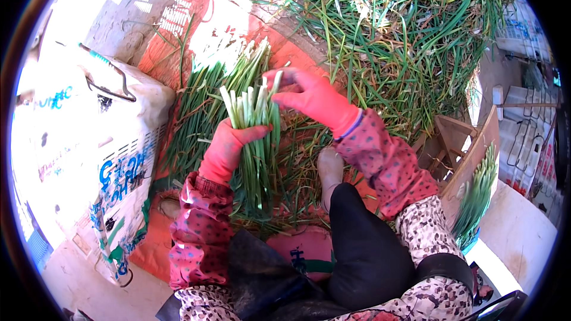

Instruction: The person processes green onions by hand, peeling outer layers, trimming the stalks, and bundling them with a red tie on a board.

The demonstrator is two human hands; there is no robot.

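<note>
My left hand (229, 145), in a pinkish-red rubber glove, is closed round a bundle of green leafy stalks (258, 156), likely garlic chives or green garlic. Their pale cut ends point up and away from me, and the leaves hang below the fist. My right hand (303, 93), gloved alike, is at the upper right of the bundle, with thumb and fingers around the top of one stalk; whether it grips that stalk is hard to tell. Beyond and to the left of the bundle, a pile of similar stalks (200, 102) lies on an orange sheet (154, 240).
A large heap of loose green leaves (401, 49) spreads at the upper right. White plastic crates (129, 165) with blue writing stand at the left. A wooden frame (473, 156) and another upright bunch of stalks (477, 196) are at the right. A pink round seat (303, 249) is below.
</note>
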